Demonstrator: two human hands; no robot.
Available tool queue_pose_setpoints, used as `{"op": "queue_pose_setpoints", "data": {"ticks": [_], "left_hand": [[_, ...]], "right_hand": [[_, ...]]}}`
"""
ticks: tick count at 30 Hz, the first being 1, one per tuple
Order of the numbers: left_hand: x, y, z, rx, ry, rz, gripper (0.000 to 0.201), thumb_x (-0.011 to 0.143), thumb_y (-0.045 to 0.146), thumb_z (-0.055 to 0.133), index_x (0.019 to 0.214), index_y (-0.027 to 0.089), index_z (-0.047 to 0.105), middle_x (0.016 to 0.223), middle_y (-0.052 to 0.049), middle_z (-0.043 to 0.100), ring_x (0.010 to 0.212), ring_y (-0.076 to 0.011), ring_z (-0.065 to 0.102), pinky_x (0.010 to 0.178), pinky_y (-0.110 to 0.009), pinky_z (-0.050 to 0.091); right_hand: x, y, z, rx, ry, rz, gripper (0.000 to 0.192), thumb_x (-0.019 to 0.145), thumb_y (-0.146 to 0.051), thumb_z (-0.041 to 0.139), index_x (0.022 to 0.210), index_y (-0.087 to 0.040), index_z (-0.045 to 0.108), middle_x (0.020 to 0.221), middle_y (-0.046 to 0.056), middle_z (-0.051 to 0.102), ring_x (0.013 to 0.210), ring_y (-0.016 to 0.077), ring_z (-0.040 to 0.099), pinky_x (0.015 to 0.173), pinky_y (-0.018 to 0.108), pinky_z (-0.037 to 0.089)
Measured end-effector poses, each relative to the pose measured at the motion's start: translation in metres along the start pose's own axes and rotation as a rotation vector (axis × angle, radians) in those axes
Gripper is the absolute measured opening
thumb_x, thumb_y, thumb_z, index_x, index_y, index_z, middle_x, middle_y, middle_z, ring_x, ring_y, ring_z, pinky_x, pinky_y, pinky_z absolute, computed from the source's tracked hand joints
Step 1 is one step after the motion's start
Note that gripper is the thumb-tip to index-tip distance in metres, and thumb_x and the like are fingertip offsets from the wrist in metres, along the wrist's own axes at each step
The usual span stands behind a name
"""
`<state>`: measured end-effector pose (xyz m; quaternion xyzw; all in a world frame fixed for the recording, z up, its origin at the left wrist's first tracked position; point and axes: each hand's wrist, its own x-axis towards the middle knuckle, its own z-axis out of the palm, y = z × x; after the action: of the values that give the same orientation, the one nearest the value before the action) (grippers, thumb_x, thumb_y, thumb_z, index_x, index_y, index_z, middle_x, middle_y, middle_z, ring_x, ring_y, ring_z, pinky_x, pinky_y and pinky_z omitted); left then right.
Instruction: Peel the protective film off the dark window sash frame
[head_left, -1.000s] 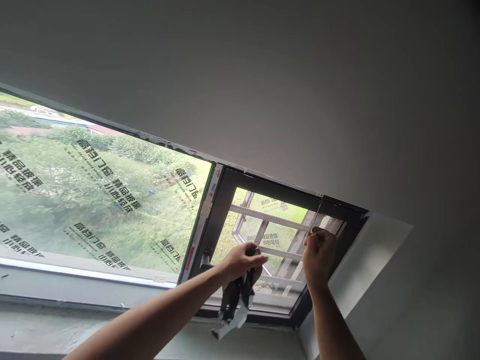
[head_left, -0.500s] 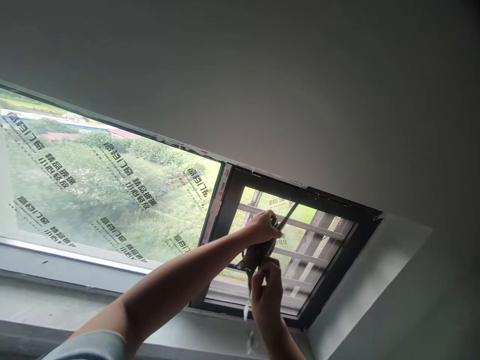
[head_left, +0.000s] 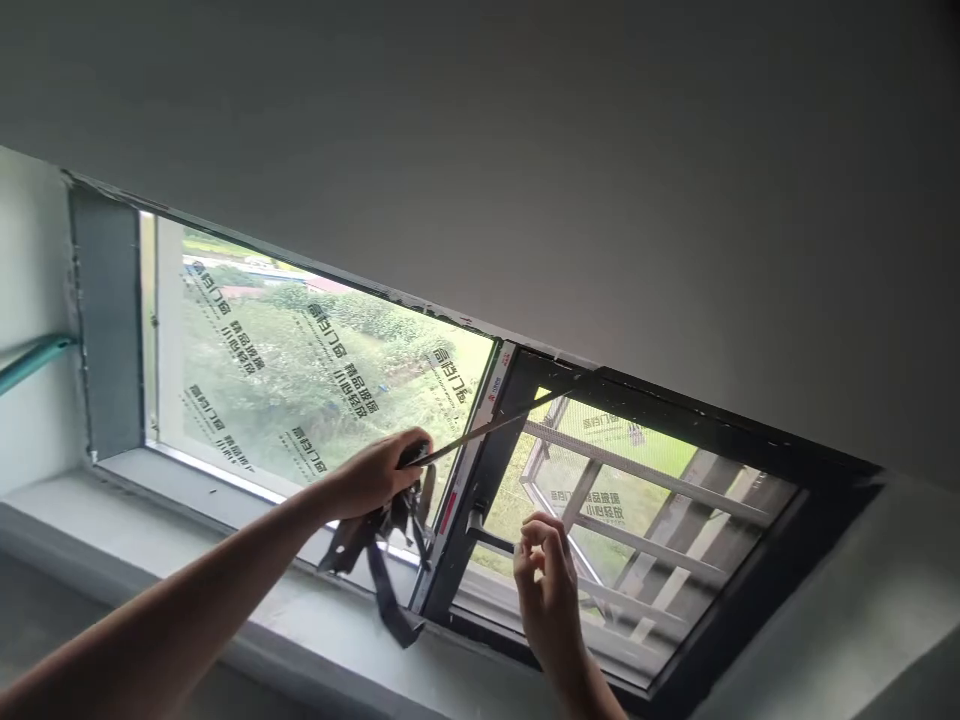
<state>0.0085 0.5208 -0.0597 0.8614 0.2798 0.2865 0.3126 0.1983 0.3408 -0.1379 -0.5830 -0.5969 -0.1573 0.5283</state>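
My left hand (head_left: 379, 475) grips a bunch of peeled dark film strips (head_left: 382, 560) that dangle below it. One strip (head_left: 502, 420) runs taut from that hand up to the top bar of the dark window frame (head_left: 480, 470). My right hand (head_left: 544, 575) is raised in front of the lower part of the right sash, fingers curled and pinched; whether it holds anything is unclear. The window handle (head_left: 480, 525) sits just left of it.
The left pane (head_left: 300, 370) carries clear film with printed lettering. A metal guard grille (head_left: 637, 520) shows behind the right sash. A grey sill (head_left: 225, 560) runs below. A teal pipe (head_left: 34, 360) crosses the wall at left. Plain ceiling fills the top.
My left hand has pulled left and down, drawing a strip off the frame's top bar. My right hand dropped from the upper frame to the lower sash. The view swung left.
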Motion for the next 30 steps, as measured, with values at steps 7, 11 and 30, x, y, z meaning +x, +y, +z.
{"op": "queue_pose_setpoints", "data": {"ticks": [7,11,30], "left_hand": [[-0.029,-0.05,-0.075,0.034,0.073,-0.181,0.037,0.072,0.045,0.052,0.1,0.02,0.051,0.059,0.005,0.05,0.051,-0.013,0.047,0.051,-0.02,0.033],[-0.047,-0.073,-0.13,0.122,0.135,-0.246,0.039,0.073,0.045,0.05,0.102,0.018,0.05,0.061,0.008,0.05,0.057,-0.0101,0.048,0.056,-0.015,0.031],[-0.133,-0.1,-0.187,0.161,0.361,-0.417,0.052,0.071,0.065,0.047,0.086,0.016,0.048,0.057,0.009,0.033,0.052,-0.0039,0.032,0.051,-0.012,0.023]], "right_hand": [[-0.006,0.032,0.024,-0.042,-0.243,0.046,0.009,0.083,-0.014,0.04,0.08,-0.02,0.046,0.082,0.001,0.05,0.065,0.0105,0.048,0.056,0.022,0.041],[-0.022,0.048,0.038,-0.052,-0.334,0.055,0.009,0.079,-0.014,0.041,0.075,-0.02,0.046,0.076,0.0,0.051,0.064,0.0118,0.051,0.06,0.024,0.043],[0.085,0.031,0.109,0.501,-0.315,0.439,0.029,0.077,-0.044,0.05,0.087,-0.018,0.058,0.057,-0.003,0.055,0.045,0.0112,0.044,0.045,0.024,0.035]]}}
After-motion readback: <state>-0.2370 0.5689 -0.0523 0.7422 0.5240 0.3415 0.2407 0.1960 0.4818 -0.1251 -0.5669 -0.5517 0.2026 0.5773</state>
